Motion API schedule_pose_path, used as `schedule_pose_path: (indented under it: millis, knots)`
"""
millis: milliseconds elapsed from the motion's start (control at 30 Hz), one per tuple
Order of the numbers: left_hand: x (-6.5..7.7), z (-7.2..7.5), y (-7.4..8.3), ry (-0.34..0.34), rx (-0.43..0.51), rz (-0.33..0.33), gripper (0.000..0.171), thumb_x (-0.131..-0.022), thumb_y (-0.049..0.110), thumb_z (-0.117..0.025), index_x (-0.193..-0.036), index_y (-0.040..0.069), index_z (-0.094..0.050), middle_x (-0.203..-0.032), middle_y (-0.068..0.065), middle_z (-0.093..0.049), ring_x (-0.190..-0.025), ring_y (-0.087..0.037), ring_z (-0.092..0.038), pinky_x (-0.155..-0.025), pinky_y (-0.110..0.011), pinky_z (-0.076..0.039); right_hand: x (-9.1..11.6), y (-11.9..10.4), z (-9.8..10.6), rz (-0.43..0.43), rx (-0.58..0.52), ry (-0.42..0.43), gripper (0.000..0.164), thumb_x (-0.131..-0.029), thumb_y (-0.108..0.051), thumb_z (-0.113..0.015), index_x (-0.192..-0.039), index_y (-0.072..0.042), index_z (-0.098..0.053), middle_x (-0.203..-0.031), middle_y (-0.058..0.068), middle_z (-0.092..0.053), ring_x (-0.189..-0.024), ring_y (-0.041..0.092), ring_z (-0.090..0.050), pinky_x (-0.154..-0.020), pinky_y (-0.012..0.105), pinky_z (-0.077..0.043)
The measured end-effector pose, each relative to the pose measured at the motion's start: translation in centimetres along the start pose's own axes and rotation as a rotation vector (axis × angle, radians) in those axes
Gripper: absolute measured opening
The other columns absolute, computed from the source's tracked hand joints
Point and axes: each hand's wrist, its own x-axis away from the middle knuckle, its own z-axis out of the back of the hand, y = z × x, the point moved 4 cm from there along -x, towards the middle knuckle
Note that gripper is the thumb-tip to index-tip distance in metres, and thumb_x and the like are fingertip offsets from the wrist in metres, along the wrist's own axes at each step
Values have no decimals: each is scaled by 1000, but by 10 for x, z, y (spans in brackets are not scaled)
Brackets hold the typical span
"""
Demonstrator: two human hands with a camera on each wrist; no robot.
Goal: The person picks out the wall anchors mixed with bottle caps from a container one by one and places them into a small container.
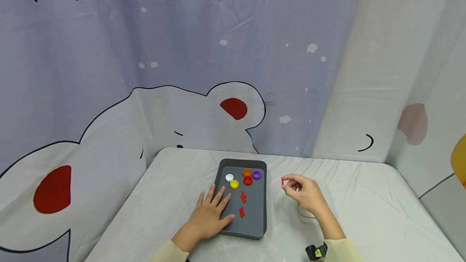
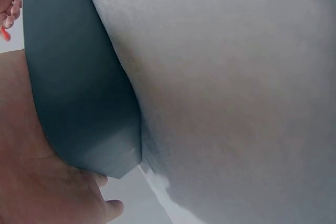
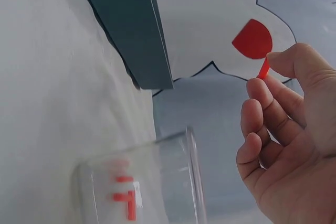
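Observation:
My right hand is raised to the right of the grey tray, pinching a small red stick between thumb and fingertip. The stick stands nearly upright in the head view. My left hand lies spread over the tray's left rim, fingers straight and reaching onto its floor. Several red sticks lie in two small groups in the middle of the tray. Below the right hand sits a clear plastic box, with more red sticks seen through its wall.
Toward the tray's far end lie small round cups: white, yellow, orange, red and purple. A white cloth covers the table. Printed curtains hang behind it and at the right.

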Motion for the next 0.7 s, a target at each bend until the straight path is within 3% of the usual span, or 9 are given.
schedule_pose_path:
  millis: [133, 700]
  knots:
    - [0, -2, -1, -3, 1, 4, 73, -101, 62, -44, -159, 20, -35, -169, -8, -20, -156, -39, -1, -119, -67, -5, 3, 4, 8, -15, -5, 7, 21, -89, -9, -75, -109, -12, -76, -80, -6, -66, -63, 5, -56, -50, 24, -47]
    - [-1, -4, -3, -4, -4, 13, 72, -101, 62, -44, -159, 21, -36, -169, -7, -21, -156, -39, -1, -120, -66, -6, 11, 29, 41, -96, 4, 29, 27, -91, -16, -75, -117, -6, -74, -87, -2, -67, -73, 6, -60, -66, 23, -49]
